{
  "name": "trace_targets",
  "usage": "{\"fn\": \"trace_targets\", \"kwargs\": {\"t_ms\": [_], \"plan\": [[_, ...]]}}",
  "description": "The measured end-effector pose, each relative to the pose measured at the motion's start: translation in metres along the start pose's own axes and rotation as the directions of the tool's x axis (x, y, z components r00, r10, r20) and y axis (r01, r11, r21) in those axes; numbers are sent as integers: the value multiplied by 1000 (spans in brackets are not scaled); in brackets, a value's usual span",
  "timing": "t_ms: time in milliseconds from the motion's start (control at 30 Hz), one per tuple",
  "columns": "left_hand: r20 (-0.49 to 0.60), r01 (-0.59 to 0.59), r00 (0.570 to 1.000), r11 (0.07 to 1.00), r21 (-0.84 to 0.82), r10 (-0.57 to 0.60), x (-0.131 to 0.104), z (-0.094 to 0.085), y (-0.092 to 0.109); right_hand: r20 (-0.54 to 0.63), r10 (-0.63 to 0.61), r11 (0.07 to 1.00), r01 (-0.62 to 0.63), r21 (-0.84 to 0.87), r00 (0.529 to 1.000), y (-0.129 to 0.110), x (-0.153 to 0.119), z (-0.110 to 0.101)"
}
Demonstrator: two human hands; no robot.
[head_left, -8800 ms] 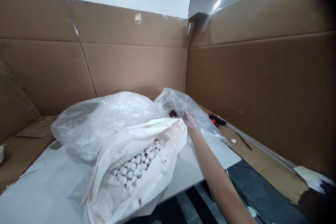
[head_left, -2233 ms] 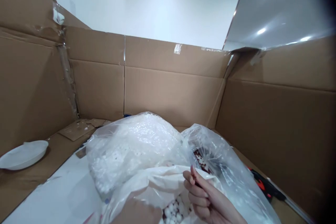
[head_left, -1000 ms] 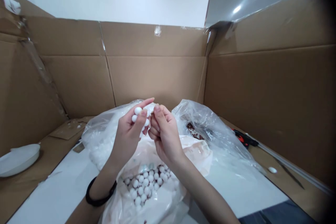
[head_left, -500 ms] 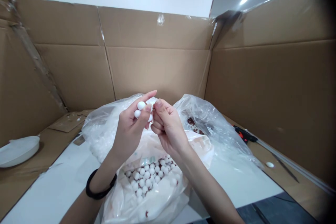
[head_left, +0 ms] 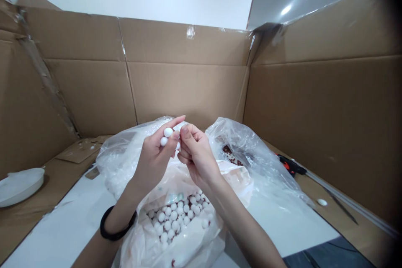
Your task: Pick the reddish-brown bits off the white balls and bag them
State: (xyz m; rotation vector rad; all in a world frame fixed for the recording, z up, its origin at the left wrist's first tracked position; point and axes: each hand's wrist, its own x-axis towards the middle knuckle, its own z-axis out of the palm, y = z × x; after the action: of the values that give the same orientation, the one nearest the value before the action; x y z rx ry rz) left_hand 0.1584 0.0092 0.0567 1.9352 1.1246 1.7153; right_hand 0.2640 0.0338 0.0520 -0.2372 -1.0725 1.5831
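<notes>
Several small white balls [head_left: 168,132] are held between the thumb and fingers of my left hand [head_left: 153,150], its index finger stretched out. My right hand [head_left: 197,146] is closed in a pinch right beside them, its thumb and index fingertip meeting at the balls. What exactly sits in that pinch is hidden. Under both hands lies an opened plastic bag [head_left: 194,247] with many white balls [head_left: 174,215] inside, small dark red bits showing among them.
Behind the hands are a clear plastic bag [head_left: 122,150] and another clear bag [head_left: 260,167] holding dark red pieces [head_left: 231,155]. A white dish [head_left: 21,186] stands left. At right lie a black-and-red tool [head_left: 290,165], a thin blade [head_left: 342,207] and a white ball [head_left: 322,202]. Cardboard walls [head_left: 188,88] surround the table.
The view has tilted up slightly, so the scene sits lower. Both hands keep nearly the same pose, the right fingers still pinched by the balls.
</notes>
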Motion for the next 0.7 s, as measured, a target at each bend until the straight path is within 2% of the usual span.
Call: {"fn": "trace_targets", "kwargs": {"t_ms": [267, 467, 700], "plan": [[16, -29, 999, 999, 28, 29, 0, -1, -5, 2, 5, 1000, -5, -7, 1000, 1, 2, -1], [-16, -48, 999, 998, 46, 49, -1, 2, -2, 8, -69, 993, 69, -98, 998, -2, 0, 0], [-36, -13, 999, 997, 73, 15, -3, 6, -2, -5, -164, 963, 159, -217, 986, -1, 3, -2]]}}
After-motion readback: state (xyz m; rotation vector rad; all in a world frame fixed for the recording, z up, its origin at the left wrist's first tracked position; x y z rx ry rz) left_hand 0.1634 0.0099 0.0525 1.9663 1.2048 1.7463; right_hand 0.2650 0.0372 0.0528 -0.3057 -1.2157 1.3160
